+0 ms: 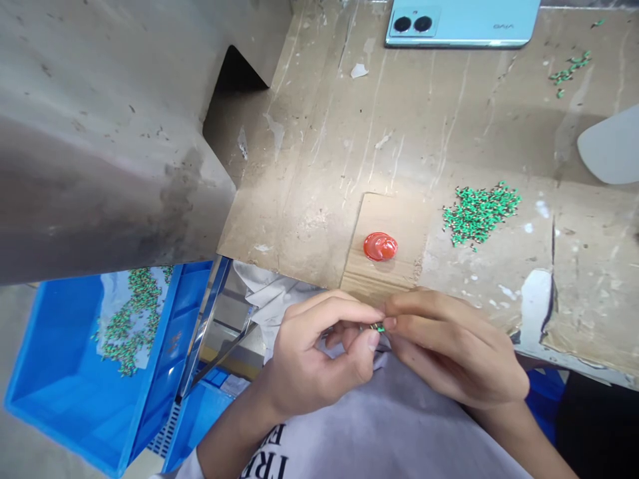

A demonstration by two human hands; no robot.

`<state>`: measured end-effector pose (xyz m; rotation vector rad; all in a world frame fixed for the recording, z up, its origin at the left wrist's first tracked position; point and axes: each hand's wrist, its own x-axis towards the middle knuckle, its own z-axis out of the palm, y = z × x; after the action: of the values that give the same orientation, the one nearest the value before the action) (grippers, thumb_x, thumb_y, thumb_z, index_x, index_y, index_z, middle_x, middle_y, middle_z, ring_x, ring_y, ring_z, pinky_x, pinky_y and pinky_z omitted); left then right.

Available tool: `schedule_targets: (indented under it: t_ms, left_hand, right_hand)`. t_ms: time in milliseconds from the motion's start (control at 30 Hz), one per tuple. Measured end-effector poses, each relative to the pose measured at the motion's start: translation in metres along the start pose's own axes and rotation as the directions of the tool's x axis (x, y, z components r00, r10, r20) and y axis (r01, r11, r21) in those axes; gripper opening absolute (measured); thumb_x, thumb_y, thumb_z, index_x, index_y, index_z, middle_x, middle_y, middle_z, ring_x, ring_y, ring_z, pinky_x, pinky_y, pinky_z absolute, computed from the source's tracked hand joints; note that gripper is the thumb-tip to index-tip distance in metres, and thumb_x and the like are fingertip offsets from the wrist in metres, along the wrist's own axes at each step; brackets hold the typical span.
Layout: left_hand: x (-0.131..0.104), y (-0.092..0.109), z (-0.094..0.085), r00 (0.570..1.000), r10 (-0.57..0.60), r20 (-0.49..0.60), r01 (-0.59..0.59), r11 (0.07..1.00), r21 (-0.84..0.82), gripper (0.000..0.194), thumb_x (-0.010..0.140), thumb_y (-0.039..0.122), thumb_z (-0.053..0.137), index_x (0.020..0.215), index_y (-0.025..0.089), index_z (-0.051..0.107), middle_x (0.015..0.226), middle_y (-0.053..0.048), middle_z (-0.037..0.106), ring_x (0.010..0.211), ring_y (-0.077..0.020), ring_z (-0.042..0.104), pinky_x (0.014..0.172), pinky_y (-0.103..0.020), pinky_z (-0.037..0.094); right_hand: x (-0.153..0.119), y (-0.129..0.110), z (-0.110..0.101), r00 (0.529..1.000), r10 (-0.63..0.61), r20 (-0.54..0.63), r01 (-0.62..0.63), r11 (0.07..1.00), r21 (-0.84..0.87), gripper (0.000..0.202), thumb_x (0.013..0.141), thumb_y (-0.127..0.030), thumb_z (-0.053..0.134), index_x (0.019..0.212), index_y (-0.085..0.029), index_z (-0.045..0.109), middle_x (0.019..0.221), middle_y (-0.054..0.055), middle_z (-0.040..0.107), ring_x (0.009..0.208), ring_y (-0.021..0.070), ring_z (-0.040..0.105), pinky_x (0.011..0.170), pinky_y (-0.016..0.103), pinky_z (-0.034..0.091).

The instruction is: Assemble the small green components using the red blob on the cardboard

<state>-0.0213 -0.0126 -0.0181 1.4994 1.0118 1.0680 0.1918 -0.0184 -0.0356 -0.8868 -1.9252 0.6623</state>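
At the table's front edge, my left hand (pixel 324 356) and my right hand (pixel 456 346) meet at their fingertips. Between them is a small green part (pixel 378 327) with a metallic end, pinched by both hands. Just beyond the fingers, a red oval dish (pixel 380 247) rests on a piece of cardboard (pixel 394 216). To the right of the dish lies a pile of small green parts (pixel 479 214) on the worn brown tabletop (pixel 309 159).
A light blue phone (pixel 464 23) lies at the back edge. A few green parts (pixel 569 70) and a white rounded object (pixel 612 146) are at the right. Metal sheeting (pixel 100 133) stands at the left, above a blue bin (pixel 60 372) holding green parts.
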Motion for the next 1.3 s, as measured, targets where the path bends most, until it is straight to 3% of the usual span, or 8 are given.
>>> schedule_targets:
  t_ms: [367,867,1100,1300]
  left_hand:
    - [0.001,0.001,0.000,1.000,-0.024,-0.011,0.024,1.000,0.011,0.013,0.094,0.010,0.081,0.101,0.020,0.082,0.073,-0.001,0.078,0.058,-0.0136,0.067,0.052,-0.023,0.051]
    - [0.007,0.003,0.005,0.994,0.041,-0.106,-0.028,0.992,0.120,0.018,0.083,0.002,0.078,0.086,0.018,0.082,0.069,-0.002,0.082,0.049,-0.0122,0.069,0.049,-0.020,0.053]
    - [0.007,0.004,0.005,0.994,-0.015,-0.107,0.021,0.998,0.055,0.015,0.083,0.003,0.077,0.083,0.018,0.080,0.070,-0.003,0.082,0.049,-0.0129,0.070,0.050,-0.019,0.055]
    - [0.007,0.001,0.008,0.987,-0.132,-0.090,0.128,0.991,-0.047,0.014,0.081,0.005,0.075,0.078,0.019,0.073,0.064,0.000,0.076,0.046,-0.0117,0.065,0.047,-0.019,0.050]
  right_hand:
    - [-0.002,0.001,0.002,1.000,-0.004,-0.003,0.004,1.000,-0.003,0.012,0.110,-0.008,0.064,0.115,-0.015,0.073,0.103,0.011,0.083,0.090,0.0171,0.082,0.080,0.025,0.068]
    - [-0.004,0.002,0.003,1.000,-0.016,0.009,0.016,1.000,0.026,0.016,0.107,-0.003,0.064,0.116,-0.013,0.073,0.105,0.012,0.083,0.097,0.0185,0.081,0.085,0.027,0.068]
    - [-0.002,0.003,0.003,1.000,-0.017,0.023,0.016,0.999,0.038,0.014,0.108,-0.006,0.064,0.116,-0.014,0.072,0.106,0.013,0.084,0.095,0.0196,0.082,0.083,0.029,0.068]
    - [0.008,0.000,0.002,0.998,-0.044,0.047,0.045,0.998,-0.035,0.014,0.111,-0.009,0.061,0.112,-0.018,0.071,0.097,0.009,0.084,0.077,0.0186,0.078,0.069,0.030,0.065]
